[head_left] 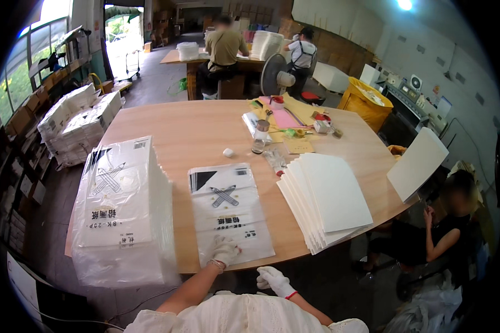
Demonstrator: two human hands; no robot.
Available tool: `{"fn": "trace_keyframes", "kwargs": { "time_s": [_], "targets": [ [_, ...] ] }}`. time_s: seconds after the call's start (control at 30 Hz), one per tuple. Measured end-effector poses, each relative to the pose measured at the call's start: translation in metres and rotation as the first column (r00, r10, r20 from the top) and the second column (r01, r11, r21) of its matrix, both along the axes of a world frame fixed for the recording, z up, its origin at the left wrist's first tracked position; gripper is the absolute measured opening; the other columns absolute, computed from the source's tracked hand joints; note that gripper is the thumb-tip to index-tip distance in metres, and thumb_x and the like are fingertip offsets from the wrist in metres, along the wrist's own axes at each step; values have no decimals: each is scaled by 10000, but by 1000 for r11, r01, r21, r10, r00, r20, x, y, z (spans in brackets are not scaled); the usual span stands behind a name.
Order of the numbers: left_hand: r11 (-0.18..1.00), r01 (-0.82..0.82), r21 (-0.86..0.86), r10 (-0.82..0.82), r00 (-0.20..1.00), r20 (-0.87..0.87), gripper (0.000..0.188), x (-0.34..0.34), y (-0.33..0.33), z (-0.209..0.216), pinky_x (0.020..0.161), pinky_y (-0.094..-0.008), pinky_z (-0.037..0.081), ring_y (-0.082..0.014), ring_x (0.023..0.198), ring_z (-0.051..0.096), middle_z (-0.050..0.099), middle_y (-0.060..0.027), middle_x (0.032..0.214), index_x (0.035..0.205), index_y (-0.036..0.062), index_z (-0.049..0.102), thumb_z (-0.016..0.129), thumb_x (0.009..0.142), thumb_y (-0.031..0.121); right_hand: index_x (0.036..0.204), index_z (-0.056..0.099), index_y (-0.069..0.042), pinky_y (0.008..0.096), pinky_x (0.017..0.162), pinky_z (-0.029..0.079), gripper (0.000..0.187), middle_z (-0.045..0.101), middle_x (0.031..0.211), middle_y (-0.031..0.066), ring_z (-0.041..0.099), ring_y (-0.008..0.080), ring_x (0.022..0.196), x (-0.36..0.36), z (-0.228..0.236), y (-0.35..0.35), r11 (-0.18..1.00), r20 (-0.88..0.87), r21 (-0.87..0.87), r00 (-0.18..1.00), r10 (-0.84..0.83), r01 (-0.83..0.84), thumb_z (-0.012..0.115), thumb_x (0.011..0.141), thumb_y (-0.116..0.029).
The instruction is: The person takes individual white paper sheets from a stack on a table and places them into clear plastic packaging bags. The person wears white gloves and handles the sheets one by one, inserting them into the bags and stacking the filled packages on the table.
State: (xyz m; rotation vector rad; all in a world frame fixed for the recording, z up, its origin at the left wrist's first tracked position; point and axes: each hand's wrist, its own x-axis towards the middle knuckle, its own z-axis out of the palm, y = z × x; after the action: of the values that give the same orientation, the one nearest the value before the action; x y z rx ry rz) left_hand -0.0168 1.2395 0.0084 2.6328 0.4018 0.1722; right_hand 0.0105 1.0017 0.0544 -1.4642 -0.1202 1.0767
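My left hand [225, 251], in a white glove, rests on the near end of a flat clear plastic bag [226, 208] printed with crossed pencils and a dark corner. Its fingers are slightly bent and spread over the plastic. Whether more bags lie under this one I cannot tell. In front of my body, just off the table's near edge, my right hand [275, 281] is gloved too, with its fingers curled in and nothing visible in them. A tall pile of filled bags [119, 200] with the same print stands left of my left hand. To the right lies a fanned stack of white paper [336, 194].
On the wooden table [189, 130] are a glass jar [260, 137], a white lid [228, 152], tape and coloured papers. A seated person [450, 222] is at the right, near an upright white board [418, 165]. Two people work behind a fan [273, 75]. Wrapped packs [80, 122] stand left.
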Motion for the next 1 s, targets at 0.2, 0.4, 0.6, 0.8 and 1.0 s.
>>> {"fn": "trace_keyframes", "kwargs": {
  "time_s": [0.2, 0.4, 0.6, 0.8, 1.0],
  "targets": [
    [952, -4, -306, -19, 997, -74, 288, 6, 16, 24, 722, -414, 464, -317, 815, 609, 642, -161, 833, 860, 73, 653, 513, 856, 325, 1143, 540, -15, 283, 677, 497, 315, 587, 951, 59, 593, 155, 800, 23, -34, 52, 997, -133, 73, 991, 12, -2, 536, 920, -237],
    [992, -121, -36, 126, 976, 177, 253, 18, 31, 9, 714, -392, 484, -287, 804, 625, 645, -117, 774, 885, 110, 637, 505, 872, 326, 991, 622, -38, 303, 757, 468, 224, 619, 1005, 87, 596, 183, 850, 82, -17, 123, 987, 584, 39, 805, 103, -155, 603, 839, -201],
    [337, -234, -912, 612, 790, 23, 162, 41, 73, 58, 663, -272, 459, -110, 741, 565, 620, -37, 783, 983, 102, 596, 552, 852, 186, 1001, 584, -20, 395, 806, 439, 256, 586, 994, 181, 557, 332, 914, 91, 10, 97, 999, 998, -23, -51, 25, 35, 601, 773, -135],
    [584, -12, -812, 358, 901, 245, 276, 52, 19, 154, 483, -205, 393, -48, 564, 479, 629, -6, 824, 1086, 48, 546, 495, 821, -9, 1196, 518, -42, 411, 910, 412, 428, 567, 1114, 175, 523, 337, 1045, 83, -33, 163, 981, 981, -172, 78, 179, -88, 580, 806, -210],
    [866, -4, -500, 233, 888, 396, 365, 26, 28, 142, 565, -246, 453, -100, 607, 538, 607, -22, 771, 1169, 2, 475, 475, 810, -65, 1066, 614, -55, 378, 794, 488, 321, 639, 963, 133, 611, 324, 887, 88, 78, 65, 904, 916, -192, 261, 305, -383, 578, 812, -247]
  ]
}}
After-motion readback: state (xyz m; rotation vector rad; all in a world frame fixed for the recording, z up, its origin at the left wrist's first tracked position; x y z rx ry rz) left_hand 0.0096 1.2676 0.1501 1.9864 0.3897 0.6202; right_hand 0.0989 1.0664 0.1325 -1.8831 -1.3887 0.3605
